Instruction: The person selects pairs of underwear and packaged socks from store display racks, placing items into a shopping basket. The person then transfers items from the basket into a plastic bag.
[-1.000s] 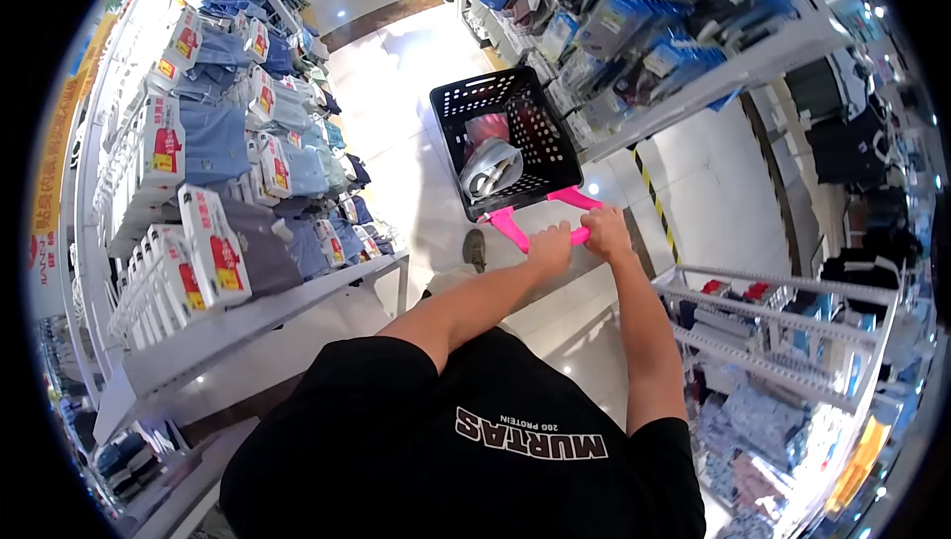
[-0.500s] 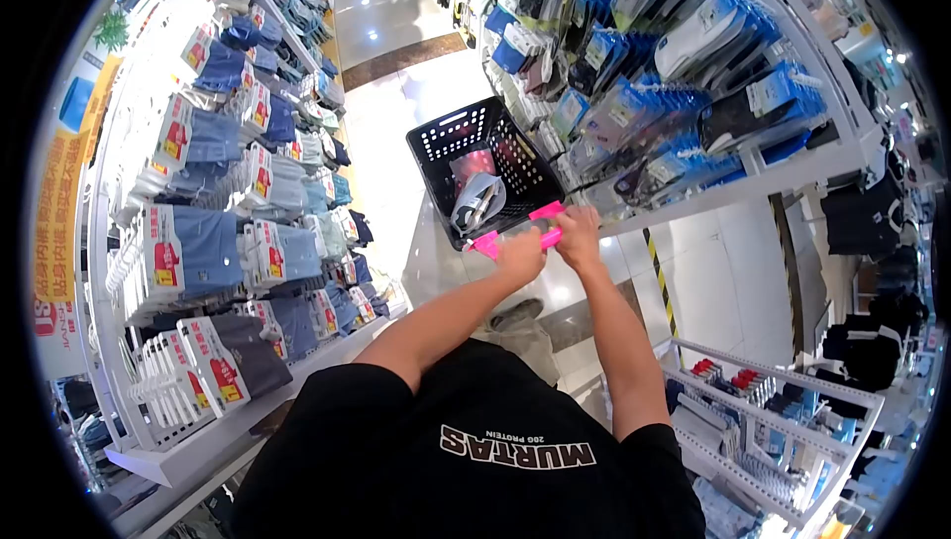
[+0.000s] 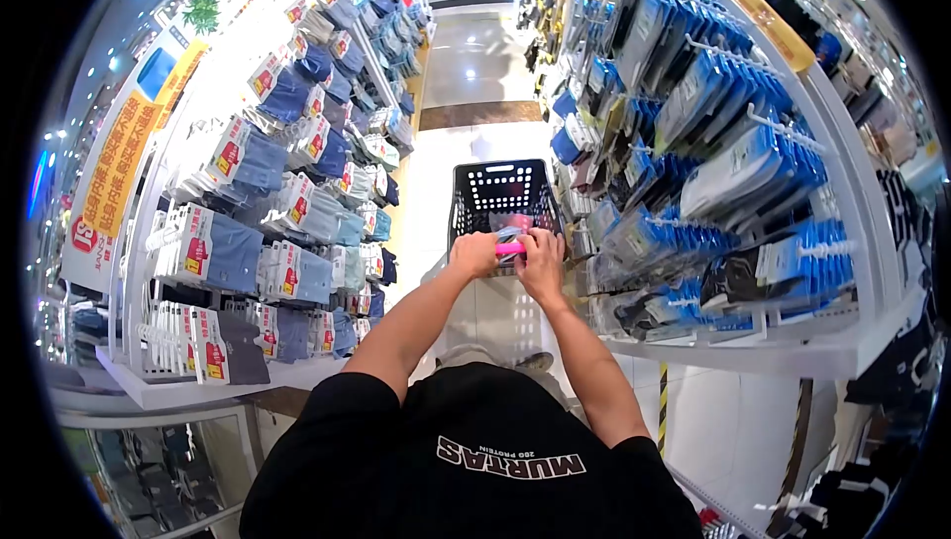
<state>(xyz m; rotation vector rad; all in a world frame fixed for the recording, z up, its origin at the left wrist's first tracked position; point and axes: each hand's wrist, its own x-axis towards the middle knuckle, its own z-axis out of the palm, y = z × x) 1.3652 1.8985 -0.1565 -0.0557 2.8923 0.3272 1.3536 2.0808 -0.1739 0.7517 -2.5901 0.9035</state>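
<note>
A black perforated shopping basket (image 3: 500, 176) is straight in front of me in the aisle, with a pink handle (image 3: 510, 249) at its near end. My left hand (image 3: 475, 254) is closed around the left part of this handle. On its right part, my right hand (image 3: 540, 264) is closed too, the fingers curled over the top. Inside the basket lies a pinkish package (image 3: 512, 222); my hands and the handle partly hide what else is in there.
On the left, a white rack (image 3: 149, 390) carries rows of folded blue and grey garments (image 3: 225, 254) with red-and-white tags. Clear packs with blue edges (image 3: 753, 172) hang on hooks along the right rack. Tiled floor (image 3: 466, 148) runs ahead between them.
My view has turned, and the basket has swung from slanted to lined up with the aisle. Both hands have stayed on the pink handle, which now looks nearly level.
</note>
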